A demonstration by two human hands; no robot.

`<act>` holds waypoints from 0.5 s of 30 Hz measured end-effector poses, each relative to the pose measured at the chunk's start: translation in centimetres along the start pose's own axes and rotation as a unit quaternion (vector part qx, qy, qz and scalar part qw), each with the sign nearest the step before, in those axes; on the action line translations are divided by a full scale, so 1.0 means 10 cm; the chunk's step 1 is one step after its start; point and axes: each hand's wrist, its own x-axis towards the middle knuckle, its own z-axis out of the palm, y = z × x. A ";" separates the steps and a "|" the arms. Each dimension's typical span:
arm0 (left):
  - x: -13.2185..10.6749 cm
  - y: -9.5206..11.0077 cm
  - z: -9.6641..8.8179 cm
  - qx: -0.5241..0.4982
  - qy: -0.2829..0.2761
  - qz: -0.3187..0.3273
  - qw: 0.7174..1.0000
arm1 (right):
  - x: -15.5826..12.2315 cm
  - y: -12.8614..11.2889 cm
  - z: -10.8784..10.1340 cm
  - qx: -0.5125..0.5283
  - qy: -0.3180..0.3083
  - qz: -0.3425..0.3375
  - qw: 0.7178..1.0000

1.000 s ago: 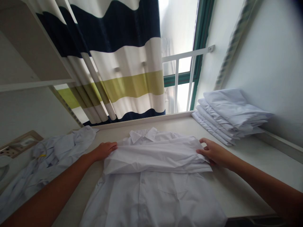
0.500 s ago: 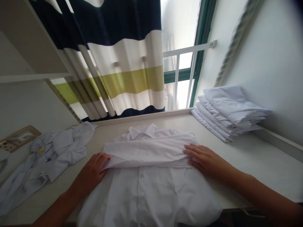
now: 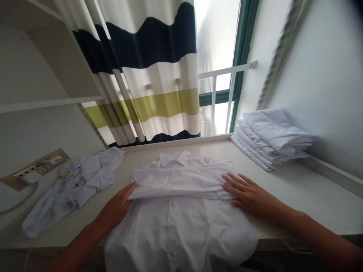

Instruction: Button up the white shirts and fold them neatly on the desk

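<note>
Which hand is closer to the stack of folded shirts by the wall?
Right. The right hand lies flat on the right side of the white shirt, short of the stack of folded shirts. The left hand rests at the opposite side, farther away.

Daylight poured through the window [image 3: 217,37], blowing the glass out to white. The table [image 3: 297,189] was evenly lit with soft shadows. Wide-lens distortion bent the edges, and the corners darkened.
</note>
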 end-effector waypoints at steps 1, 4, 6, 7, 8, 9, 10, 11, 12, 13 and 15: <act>0.00 -0.04 0.02 -0.006 0.010 -0.007 1.000 | -0.01 -0.02 0.00 0.000 -0.009 -0.010 1.000; 0.00 -0.21 0.08 -0.020 0.040 -0.037 0.998 | -0.03 -0.09 -0.03 0.012 -0.044 -0.012 0.999; -0.03 -0.31 0.12 -0.024 0.047 -0.048 0.997 | -0.03 -0.14 -0.06 0.025 -0.060 0.004 0.998; -0.05 -0.34 0.13 -0.020 0.048 -0.050 0.997 | -0.03 -0.15 -0.07 0.033 -0.066 0.011 0.997; -0.08 -0.35 0.13 -0.013 0.052 -0.050 0.997 | -0.02 -0.16 -0.08 0.040 -0.072 0.018 0.996; -0.11 -0.34 0.13 -0.003 0.058 -0.045 0.997 | -0.02 -0.17 -0.09 0.045 -0.074 0.021 0.996; -0.14 -0.32 0.13 0.008 0.069 -0.033 0.997 | -0.01 -0.17 -0.09 0.046 -0.073 0.021 0.996; -0.16 -0.29 0.11 0.020 0.078 -0.014 0.997 | -0.01 -0.16 -0.10 0.044 -0.066 0.019 0.997; -0.18 -0.25 0.10 0.032 0.080 0.010 0.996 | 0.00 -0.16 -0.10 0.039 -0.055 0.016 0.998; -0.19 -0.22 0.08 0.043 0.074 0.034 0.996 | 0.00 -0.15 -0.10 0.033 -0.045 0.012 0.998; -0.19 -0.20 0.03 0.057 0.035 0.061 0.996 | 0.01 -0.13 -0.08 0.029 -0.040 0.014 0.999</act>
